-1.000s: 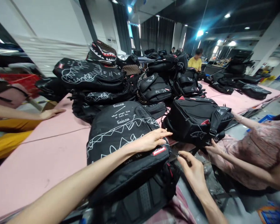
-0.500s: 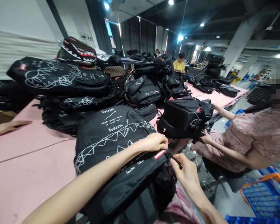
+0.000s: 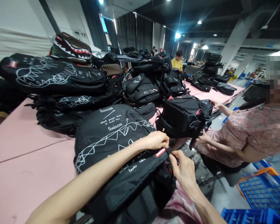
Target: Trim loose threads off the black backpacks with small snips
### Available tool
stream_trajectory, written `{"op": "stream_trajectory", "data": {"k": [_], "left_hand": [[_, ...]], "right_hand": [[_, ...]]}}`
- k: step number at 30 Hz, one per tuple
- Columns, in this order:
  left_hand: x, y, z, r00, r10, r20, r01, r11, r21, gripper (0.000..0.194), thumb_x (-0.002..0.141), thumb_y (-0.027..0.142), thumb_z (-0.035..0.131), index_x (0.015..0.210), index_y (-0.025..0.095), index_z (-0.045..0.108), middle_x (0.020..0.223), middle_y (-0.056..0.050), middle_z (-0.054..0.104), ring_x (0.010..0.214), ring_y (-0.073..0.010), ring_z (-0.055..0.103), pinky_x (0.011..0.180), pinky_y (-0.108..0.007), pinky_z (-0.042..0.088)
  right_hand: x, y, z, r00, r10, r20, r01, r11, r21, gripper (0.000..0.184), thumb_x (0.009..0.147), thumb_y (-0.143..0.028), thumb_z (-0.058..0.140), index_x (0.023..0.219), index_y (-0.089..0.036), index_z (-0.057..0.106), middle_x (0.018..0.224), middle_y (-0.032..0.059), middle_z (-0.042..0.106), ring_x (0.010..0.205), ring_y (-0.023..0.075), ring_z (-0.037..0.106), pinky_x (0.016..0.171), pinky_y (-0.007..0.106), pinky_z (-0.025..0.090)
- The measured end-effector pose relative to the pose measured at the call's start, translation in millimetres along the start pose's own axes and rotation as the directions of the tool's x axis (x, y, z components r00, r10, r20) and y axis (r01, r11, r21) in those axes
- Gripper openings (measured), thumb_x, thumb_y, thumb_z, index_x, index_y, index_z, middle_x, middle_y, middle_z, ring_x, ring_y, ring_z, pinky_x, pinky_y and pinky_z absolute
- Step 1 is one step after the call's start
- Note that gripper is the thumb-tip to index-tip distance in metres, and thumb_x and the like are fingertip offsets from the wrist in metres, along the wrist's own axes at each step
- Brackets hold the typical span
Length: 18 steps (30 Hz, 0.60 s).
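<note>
A black backpack (image 3: 102, 137) with white lettering and zigzag drawings lies in front of me, its lower end towards my lap. Across its front reaches my left arm, and my left hand (image 3: 156, 140) is closed on the backpack's edge, just above a small red label (image 3: 160, 152). Close by on the right, my right hand (image 3: 184, 169) is pinched around a small black piece at the same edge. Whether that piece is a zipper pull or a strap end, I cannot tell. The two hands are a short way apart.
Black backpacks (image 3: 58, 74) are piled on the pink table (image 3: 25, 143) behind and left. A co-worker (image 3: 245, 133) at the right holds another black backpack (image 3: 179, 115). Blue crates (image 3: 263, 189) stand on the floor at the lower right. Another person (image 3: 177, 62) is farther back.
My right hand has shifted slightly left and up, nearer my left hand, still pinched. My left hand keeps its grip. The whole view has turned slightly, and the co-worker's lower hand has moved a little.
</note>
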<state>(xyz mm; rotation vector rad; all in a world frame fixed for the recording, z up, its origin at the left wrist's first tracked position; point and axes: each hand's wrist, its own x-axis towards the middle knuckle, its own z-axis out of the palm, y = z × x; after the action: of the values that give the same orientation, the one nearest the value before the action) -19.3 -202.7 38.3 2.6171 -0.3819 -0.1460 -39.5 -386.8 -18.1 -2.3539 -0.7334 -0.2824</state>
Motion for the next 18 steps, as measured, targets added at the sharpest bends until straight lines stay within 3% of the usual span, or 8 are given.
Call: {"op": "stream_trajectory", "data": {"k": [3, 5, 7, 10, 12, 14, 16, 18], "left_hand": [[0.6, 2.5, -0.3, 0.999, -0.033, 0.0, 0.033, 0.999, -0.027, 0.011, 0.077, 0.023, 0.054, 0.07, 0.018, 0.062, 0.066, 0.001, 0.06, 0.064, -0.0135, 0.053, 0.056, -0.021, 0.032], [-2.3, 4.0, -1.5, 0.998, -0.062, -0.021, 0.06, 0.996, -0.067, 0.014, 0.078, 0.024, 0.051, 0.069, 0.018, 0.061, 0.066, 0.0, 0.059, 0.064, -0.0135, 0.053, 0.057, -0.021, 0.033], [-11.8, 5.5, -3.6, 0.991, -0.107, -0.077, 0.096, 0.987, -0.13, 0.017, 0.079, 0.024, 0.049, 0.068, 0.017, 0.06, 0.067, 0.0, 0.059, 0.065, -0.0134, 0.052, 0.059, -0.021, 0.034], [-40.5, 8.3, -7.1, 0.983, -0.147, -0.113, 0.11, 0.953, -0.283, 0.02, 0.081, 0.027, 0.045, 0.069, 0.017, 0.058, 0.07, 0.001, 0.059, 0.067, -0.0125, 0.052, 0.062, -0.02, 0.035], [-63.9, 11.7, -8.1, 0.975, -0.201, -0.095, 0.162, 0.934, -0.319, 0.028, 0.084, 0.032, 0.042, 0.067, 0.017, 0.057, 0.068, 0.002, 0.059, 0.065, -0.0123, 0.052, 0.062, -0.021, 0.035], [-82.9, 17.1, -6.4, 0.934, -0.351, -0.063, 0.327, 0.913, -0.244, 0.041, 0.087, 0.039, 0.035, 0.06, 0.017, 0.057, 0.062, 0.0, 0.058, 0.061, -0.0134, 0.051, 0.063, -0.023, 0.034], [-92.7, 24.9, -1.6, 0.845, -0.529, -0.08, 0.519, 0.846, -0.121, 0.049, 0.089, 0.044, 0.03, 0.058, 0.018, 0.058, 0.062, -0.002, 0.06, 0.061, -0.016, 0.053, 0.062, -0.025, 0.032], [-92.3, 34.5, 5.6, 0.757, -0.64, -0.136, 0.639, 0.767, -0.053, 0.045, 0.088, 0.045, 0.032, 0.065, 0.019, 0.06, 0.068, -0.003, 0.063, 0.066, -0.0193, 0.056, 0.059, -0.026, 0.029]], "right_hand": [[2.6, 1.7, 0.6, 0.999, 0.029, 0.023, -0.031, 0.997, 0.074, 0.021, 0.087, -0.032, 0.045, 0.088, -0.019, 0.061, 0.076, 0.0044, 0.068, 0.068, 0.0199, 0.065, 0.062, 0.027, 0.043], [7.6, 7.8, -1.5, 0.995, 0.061, 0.075, -0.077, 0.971, 0.225, 0.021, 0.085, -0.034, 0.047, 0.084, -0.019, 0.062, 0.075, 0.0042, 0.068, 0.068, 0.0192, 0.064, 0.063, 0.027, 0.045], [16.7, 18.4, -6.4, 0.986, 0.074, 0.152, -0.134, 0.893, 0.43, 0.021, 0.083, -0.036, 0.051, 0.082, -0.019, 0.062, 0.073, 0.0038, 0.067, 0.067, 0.0184, 0.063, 0.062, 0.026, 0.047], [37.9, 39.3, -16.1, 0.965, 0.002, 0.264, -0.171, 0.764, 0.621, 0.02, 0.079, -0.036, 0.057, 0.084, -0.018, 0.064, 0.078, 0.0031, 0.068, 0.071, 0.0178, 0.063, 0.065, 0.027, 0.049], [55.0, 52.7, -20.3, 0.945, -0.091, 0.314, -0.132, 0.773, 0.621, 0.018, 0.077, -0.032, 0.06, 0.087, -0.019, 0.066, 0.085, 0.0028, 0.069, 0.078, 0.0184, 0.063, 0.071, 0.027, 0.048], [72.3, 63.4, -20.6, 0.909, -0.191, 0.371, -0.067, 0.81, 0.582, 0.017, 0.077, -0.03, 0.06, 0.087, -0.02, 0.069, 0.089, 0.0026, 0.069, 0.083, 0.0192, 0.062, 0.076, 0.029, 0.047], [88.5, 70.4, -17.5, 0.861, -0.275, 0.429, -0.016, 0.827, 0.562, 0.019, 0.077, -0.03, 0.06, 0.089, -0.021, 0.07, 0.091, 0.0024, 0.069, 0.085, 0.0201, 0.062, 0.078, 0.029, 0.046], [102.3, 73.9, -13.2, 0.813, -0.329, 0.48, 0.007, 0.831, 0.557, 0.02, 0.077, -0.031, 0.059, 0.092, -0.021, 0.07, 0.091, 0.002, 0.069, 0.085, 0.0201, 0.062, 0.076, 0.029, 0.046]]}}
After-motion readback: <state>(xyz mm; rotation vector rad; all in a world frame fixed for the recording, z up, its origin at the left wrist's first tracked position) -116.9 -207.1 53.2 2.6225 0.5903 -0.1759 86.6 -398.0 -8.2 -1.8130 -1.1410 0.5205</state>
